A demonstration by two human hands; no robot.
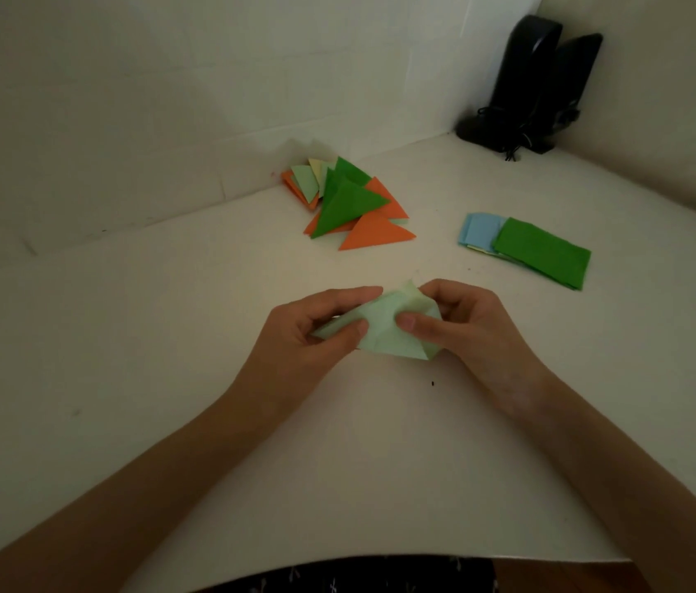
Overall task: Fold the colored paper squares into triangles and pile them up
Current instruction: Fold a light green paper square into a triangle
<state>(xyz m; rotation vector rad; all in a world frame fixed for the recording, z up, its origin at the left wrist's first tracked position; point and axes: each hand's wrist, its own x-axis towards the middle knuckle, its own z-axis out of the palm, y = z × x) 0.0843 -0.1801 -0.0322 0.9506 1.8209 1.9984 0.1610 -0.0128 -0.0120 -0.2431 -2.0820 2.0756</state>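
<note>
A pale green paper square (385, 329), partly folded, is held just above the white table in the middle of the view. My left hand (312, 331) pinches its left side between thumb and fingers. My right hand (457, 325) pinches its right side, thumb on top. A loose pile of folded triangles (348, 203) in green, orange, pale green and yellow lies farther back by the wall. To the right lies a stack of unfolded squares (541, 252), dark green on top, with light blue paper (479, 231) showing at its left end.
The white table (166, 336) meets white walls at the back and right. Two black speakers (539, 83) with cables stand in the far right corner. The table's near edge runs along the bottom, with dark patterned clothing below it.
</note>
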